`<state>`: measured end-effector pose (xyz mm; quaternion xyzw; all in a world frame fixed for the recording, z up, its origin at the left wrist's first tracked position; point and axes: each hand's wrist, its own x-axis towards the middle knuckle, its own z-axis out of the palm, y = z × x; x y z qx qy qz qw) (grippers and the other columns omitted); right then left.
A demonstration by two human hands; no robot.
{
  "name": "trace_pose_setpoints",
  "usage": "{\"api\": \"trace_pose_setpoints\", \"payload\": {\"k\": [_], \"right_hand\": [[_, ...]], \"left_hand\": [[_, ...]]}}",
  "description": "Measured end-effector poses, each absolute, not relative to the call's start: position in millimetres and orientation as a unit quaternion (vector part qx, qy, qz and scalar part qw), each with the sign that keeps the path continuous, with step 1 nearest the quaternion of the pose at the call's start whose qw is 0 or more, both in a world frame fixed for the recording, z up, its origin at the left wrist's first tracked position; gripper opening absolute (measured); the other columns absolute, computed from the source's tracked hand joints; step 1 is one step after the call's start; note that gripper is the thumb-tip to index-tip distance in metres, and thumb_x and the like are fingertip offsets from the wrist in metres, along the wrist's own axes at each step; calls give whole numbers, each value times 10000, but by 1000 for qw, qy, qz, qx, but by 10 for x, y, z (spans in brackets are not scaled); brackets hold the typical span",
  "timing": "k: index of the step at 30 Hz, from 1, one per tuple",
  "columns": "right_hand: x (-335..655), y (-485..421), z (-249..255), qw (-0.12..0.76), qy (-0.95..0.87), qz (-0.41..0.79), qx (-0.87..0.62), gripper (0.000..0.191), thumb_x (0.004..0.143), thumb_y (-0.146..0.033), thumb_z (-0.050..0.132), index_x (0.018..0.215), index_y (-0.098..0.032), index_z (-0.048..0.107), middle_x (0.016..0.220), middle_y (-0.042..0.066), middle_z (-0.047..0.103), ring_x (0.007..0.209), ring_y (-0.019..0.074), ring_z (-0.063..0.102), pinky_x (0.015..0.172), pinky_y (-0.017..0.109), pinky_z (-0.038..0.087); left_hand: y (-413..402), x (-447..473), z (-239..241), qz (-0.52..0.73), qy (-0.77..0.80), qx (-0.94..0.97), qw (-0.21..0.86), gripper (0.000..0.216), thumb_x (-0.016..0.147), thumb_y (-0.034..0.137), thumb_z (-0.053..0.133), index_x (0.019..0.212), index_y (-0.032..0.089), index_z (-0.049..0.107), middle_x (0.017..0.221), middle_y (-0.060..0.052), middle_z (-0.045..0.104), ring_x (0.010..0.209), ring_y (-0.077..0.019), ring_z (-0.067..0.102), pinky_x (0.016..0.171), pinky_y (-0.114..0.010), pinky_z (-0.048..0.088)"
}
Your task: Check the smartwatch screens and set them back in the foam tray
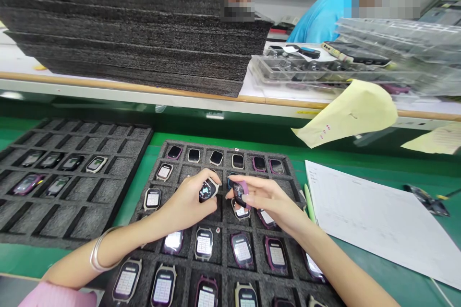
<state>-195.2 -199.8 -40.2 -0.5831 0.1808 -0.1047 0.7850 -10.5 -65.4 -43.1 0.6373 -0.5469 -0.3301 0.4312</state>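
My left hand (pixel 196 196) is closed around a silver smartwatch (pixel 208 190) without a strap, its round dial face lit. Close by on the right, my right hand (pixel 264 196) pinches a purple smartwatch (pixel 240 193) between thumb and fingers, tilted on edge with a dark screen. Both hands are above a black foam tray (pixel 225 225). Its pockets hold several watches: a silver one (pixel 204 243) and a purple one (pixel 241 249) show lit list screens, while those in the far row, such as a dark-screened watch (pixel 216 157), are unlit. My hands and forearms cover some pockets.
Left of me lies a second foam tray (pixel 104 192) with a few watches. White paper (pixel 378 220) and a green pen (pixel 309 204) lie at right. Behind, a shelf carries stacked black foam (pixel 137 24) and clear plastic trays (pixel 288 69). A yellow note (pixel 355 112) hangs there; people sit beyond.
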Motion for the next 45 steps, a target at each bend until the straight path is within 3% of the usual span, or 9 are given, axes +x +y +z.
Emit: {"api": "trace_pose_setpoints", "payload": {"k": [5,10,22,30,45], "right_hand": [[-1985,-2001,-380,772,176,-110,-601,391,870,-252,740,1253,-222,668,1047,81,745,809,167,688,748,267,519],[-2010,-2017,-358,772,170,-105,-604,393,861,-251,744,1246,-208,675,1021,82,747,791,169,682,707,259,518],[-2030,-2015,-334,757,180,-109,-618,423,846,-256,746,1259,-211,667,1035,83,744,876,207,685,799,318,528],[-2039,-2016,-335,756,179,-101,-621,421,847,-260,750,1257,-210,669,1017,81,741,861,198,684,778,300,537],[-2044,-1994,-305,744,179,-96,-636,413,843,-288,750,1243,-212,678,988,80,732,824,204,673,760,312,543]], "left_hand": [[-644,-117,-416,-315,-556,635,435,286,779,118,535,1042,230,530,871,25,606,770,-161,554,727,-254,407],[-646,-97,-394,-327,-554,636,427,312,762,103,519,1048,228,543,816,32,585,725,-158,542,690,-249,406],[-629,-66,-383,-336,-546,644,418,333,772,144,537,1093,229,553,919,-5,613,813,-188,564,715,-271,424],[-616,-69,-363,-341,-553,636,416,363,769,131,535,1116,235,553,1016,-16,640,880,-200,596,732,-271,437],[-627,-60,-373,-344,-551,641,409,337,733,120,530,1053,223,556,842,13,602,747,-175,547,693,-275,402]]}}
